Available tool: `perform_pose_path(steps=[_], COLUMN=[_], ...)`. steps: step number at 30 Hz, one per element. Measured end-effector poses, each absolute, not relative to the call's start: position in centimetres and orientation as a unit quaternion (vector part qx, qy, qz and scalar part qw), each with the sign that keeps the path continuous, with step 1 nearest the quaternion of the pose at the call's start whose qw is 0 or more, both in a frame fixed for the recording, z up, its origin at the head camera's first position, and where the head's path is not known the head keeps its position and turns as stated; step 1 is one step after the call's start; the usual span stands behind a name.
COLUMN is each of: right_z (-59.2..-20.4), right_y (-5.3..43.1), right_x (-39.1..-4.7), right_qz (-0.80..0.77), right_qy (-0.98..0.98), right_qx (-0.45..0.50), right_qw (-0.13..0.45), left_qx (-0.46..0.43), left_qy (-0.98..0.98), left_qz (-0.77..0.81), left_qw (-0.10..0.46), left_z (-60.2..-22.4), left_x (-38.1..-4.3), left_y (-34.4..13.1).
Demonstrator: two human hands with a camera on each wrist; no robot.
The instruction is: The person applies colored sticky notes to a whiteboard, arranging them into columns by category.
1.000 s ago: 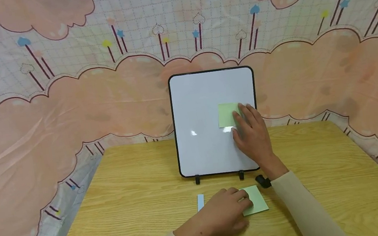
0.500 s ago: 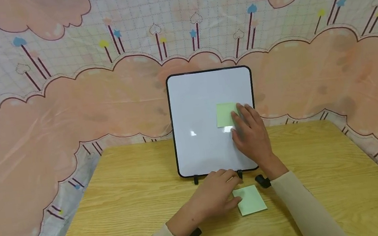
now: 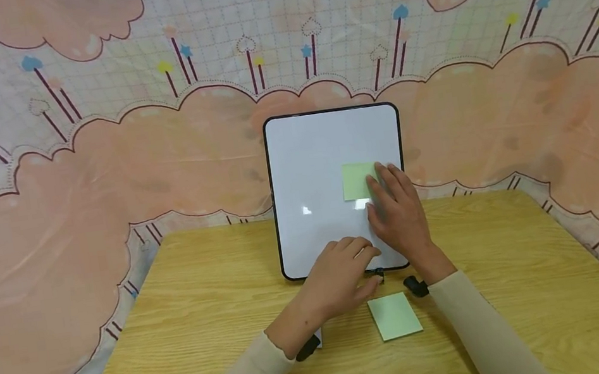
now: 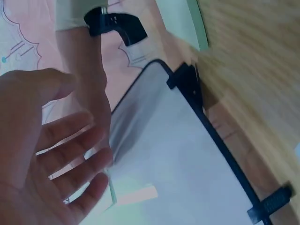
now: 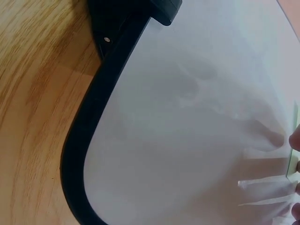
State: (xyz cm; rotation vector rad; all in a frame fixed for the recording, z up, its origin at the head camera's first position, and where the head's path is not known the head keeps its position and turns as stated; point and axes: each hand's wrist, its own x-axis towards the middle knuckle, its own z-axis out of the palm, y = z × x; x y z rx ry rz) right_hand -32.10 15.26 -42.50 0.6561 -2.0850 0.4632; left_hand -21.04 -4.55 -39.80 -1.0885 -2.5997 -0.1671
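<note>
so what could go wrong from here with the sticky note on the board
The green note might shift or peel when the right grip leaves, since its fingers lie over the note's right side.

Pressing too hard could tip or slide the whiteboard, whose lower edge sits in small black clips.

The left grip is in front of that edge, so it could bump the board.

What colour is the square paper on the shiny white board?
Light green. The square paper note on the black-framed whiteboard shows best in the head view.
</note>
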Motion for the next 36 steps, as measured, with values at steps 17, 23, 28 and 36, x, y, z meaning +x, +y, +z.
perform_pose_path(steps=[17, 23, 28, 36], right_z=[-42.5, -42.6, -42.4, -42.2], right_y=[15.5, 15.5, 15.5, 15.4], right_x=[-32.4, -32.6, -32.5, -32.5], right_qz=[0.171, 0.172, 0.169, 0.148], right_qy=[-0.831, -0.82, -0.827, -0.837], right_qx=[0.283, 0.29, 0.284, 0.276], right_qw=[0.447, 0.463, 0.456, 0.449], left_qx=[-0.35, -0.335, -0.321, -0.315], left_qy=[-0.888, -0.89, -0.898, -0.9], left_qz=[-0.061, -0.038, -0.027, -0.027], left_qw=[0.292, 0.306, 0.298, 0.301], left_z=[-37.2, -36.6, -36.3, -36.0], left_x=[-25.7, -27.1, -28.2, -29.8], left_y=[-4.1, -3.7, -3.3, -2.9])
